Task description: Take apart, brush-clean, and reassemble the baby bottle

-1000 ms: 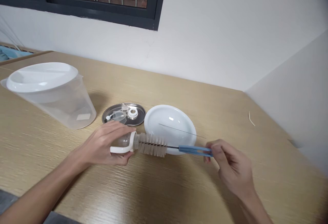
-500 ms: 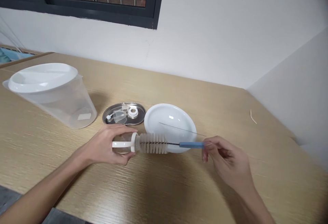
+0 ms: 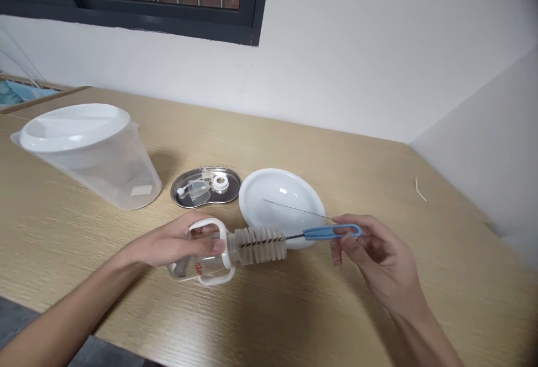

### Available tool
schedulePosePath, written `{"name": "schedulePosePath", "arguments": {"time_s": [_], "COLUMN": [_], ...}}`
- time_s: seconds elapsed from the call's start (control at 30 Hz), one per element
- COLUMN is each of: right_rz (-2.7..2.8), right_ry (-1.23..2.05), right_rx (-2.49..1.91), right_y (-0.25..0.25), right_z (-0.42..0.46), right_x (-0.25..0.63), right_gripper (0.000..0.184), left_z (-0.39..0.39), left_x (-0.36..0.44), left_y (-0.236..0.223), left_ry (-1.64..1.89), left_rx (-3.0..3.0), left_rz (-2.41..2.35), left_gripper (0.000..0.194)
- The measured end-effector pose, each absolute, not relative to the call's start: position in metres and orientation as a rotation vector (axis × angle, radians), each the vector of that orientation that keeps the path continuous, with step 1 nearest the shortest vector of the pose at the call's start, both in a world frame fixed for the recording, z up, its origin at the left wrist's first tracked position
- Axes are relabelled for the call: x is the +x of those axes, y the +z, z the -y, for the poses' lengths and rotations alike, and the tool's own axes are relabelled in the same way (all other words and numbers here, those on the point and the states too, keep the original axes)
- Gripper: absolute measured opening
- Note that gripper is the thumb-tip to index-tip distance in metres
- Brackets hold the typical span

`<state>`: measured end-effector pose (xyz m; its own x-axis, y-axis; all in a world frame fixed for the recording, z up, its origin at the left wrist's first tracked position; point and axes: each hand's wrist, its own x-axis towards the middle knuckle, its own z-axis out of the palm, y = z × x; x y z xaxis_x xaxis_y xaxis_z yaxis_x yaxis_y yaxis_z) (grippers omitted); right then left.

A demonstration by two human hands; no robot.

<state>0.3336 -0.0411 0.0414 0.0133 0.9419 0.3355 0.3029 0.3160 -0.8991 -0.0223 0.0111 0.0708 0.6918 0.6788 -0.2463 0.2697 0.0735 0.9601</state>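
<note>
My left hand (image 3: 176,244) is closed around a clear baby bottle (image 3: 202,266) with white side handles, tilted on its side with its mouth to the right. A bottle brush (image 3: 264,245) sits at the mouth, its tip inside the neck and most of its pale bristles outside. My right hand (image 3: 374,260) pinches the brush's blue looped handle. A thin wire also runs leftward from the right fingers over a white bowl (image 3: 256,187). Behind the bottle, a kidney-shaped metal tray (image 3: 227,196) holds a white ring cap (image 3: 220,182) and several clear small parts.
A translucent pitcher (image 3: 105,171) with a white lid stands at the left on the wooden table (image 3: 336,311). A small pale strip (image 3: 419,189) lies at the far right. White walls and a dark-framed window (image 3: 168,8) rise behind the table.
My left hand has turned the bottle, so both handles and red print now show. The brush has rotated and tilted slightly, its handle loop now facing me, with a little less bristle inside.
</note>
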Motion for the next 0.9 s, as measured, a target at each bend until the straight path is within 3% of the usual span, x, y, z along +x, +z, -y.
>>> {"name": "schedulePosePath", "arguments": {"time_s": [0.4, 0.73, 0.9], "right_rz": [1.481, 1.235, 1.261], "right_ry": [0.651, 0.702, 0.714], "right_rx": [-1.395, -1.632, -1.533], "right_y": [0.041, 0.057, 0.048], "right_z": [0.039, 0.043, 0.040], "right_x": [0.343, 0.323, 0.337], "right_gripper": [0.036, 0.060, 0.049], "left_z": [-0.011, -0.011, -0.011], "left_x": [-0.023, -0.022, -0.022], "left_y": [0.073, 0.068, 0.070], "left_ry": [0.342, 0.359, 0.328], "left_rx": [1.504, 1.480, 1.458], "left_rz": [-0.811, -0.828, -0.850], "left_gripper": [0.028, 0.036, 0.034]}}
